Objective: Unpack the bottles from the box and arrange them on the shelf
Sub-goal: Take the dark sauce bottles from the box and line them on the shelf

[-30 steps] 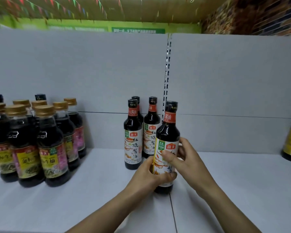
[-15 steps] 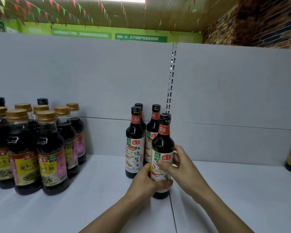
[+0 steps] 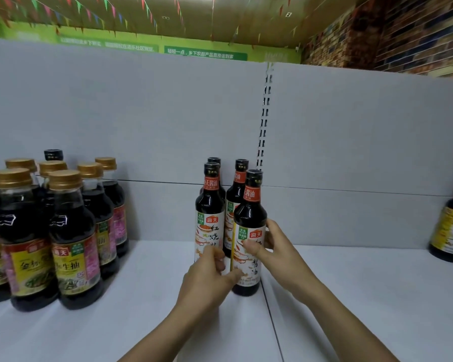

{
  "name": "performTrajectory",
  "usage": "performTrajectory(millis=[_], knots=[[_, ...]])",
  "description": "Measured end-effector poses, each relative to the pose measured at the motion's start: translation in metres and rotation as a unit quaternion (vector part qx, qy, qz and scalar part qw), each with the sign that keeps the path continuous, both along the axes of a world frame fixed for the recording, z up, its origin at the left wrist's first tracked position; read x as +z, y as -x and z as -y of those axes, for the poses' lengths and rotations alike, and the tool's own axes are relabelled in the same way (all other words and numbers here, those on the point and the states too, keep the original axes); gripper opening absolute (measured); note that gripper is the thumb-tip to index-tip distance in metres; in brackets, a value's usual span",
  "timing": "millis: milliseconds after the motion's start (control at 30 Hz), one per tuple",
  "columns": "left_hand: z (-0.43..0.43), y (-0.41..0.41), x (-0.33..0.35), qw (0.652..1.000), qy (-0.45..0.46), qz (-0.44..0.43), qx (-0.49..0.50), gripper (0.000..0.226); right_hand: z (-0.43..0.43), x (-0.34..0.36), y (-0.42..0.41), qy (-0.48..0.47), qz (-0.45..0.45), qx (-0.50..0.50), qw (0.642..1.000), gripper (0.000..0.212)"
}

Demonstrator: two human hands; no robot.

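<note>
Head view: left hand (image 3: 209,279) low and right hand (image 3: 281,253) mid-label, both gripping dark sauce bottle (image 3: 250,212), upright on white shelf (image 3: 141,322). Just behind: three matching bottles (image 3: 210,205). Left: gold-capped bottles (image 3: 71,231). Far right: lone bottle (image 3: 449,231).

Dim, even light; soft shadows on shelf (image 3: 115,322); glints on dark bottles (image 3: 71,220); wide-angle bending at edges; slight blur.

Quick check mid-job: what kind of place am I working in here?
Most likely a small grocery shop: white retail shelf with a slotted upright, grouped soy sauce bottles, and a green promotional banner.
</note>
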State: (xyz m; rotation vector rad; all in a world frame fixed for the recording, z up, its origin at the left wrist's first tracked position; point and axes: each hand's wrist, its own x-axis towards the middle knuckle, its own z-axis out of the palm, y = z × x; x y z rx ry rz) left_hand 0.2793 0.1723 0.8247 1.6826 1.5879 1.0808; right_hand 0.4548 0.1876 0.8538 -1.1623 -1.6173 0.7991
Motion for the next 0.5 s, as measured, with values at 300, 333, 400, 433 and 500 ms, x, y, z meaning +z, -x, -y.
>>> performTrajectory(millis=[300, 333, 400, 433, 500], knots=[[-0.019, 0.021, 0.009, 0.998, -0.009, 0.043, 0.052, 0.078, -0.017, -0.002, 0.010, -0.003, 0.003, -0.008, 1.000, 0.062], [-0.021, 0.023, 0.010, 0.998, -0.012, 0.041, 0.050, 0.088, -0.018, -0.002, 0.012, -0.002, -0.002, -0.009, 1.000, 0.061], [-0.028, 0.027, 0.011, 0.998, -0.023, 0.054, 0.028, 0.092, -0.021, -0.003, 0.015, -0.002, -0.013, -0.013, 1.000, 0.060], [-0.030, 0.028, 0.012, 0.998, -0.024, 0.062, 0.011, 0.086, -0.023, -0.004, 0.016, -0.001, -0.017, -0.016, 1.000, 0.058], [-0.034, 0.031, 0.013, 0.997, -0.017, 0.074, -0.018, 0.076, -0.025, -0.004, 0.018, 0.000, -0.026, -0.020, 0.999, 0.054]])
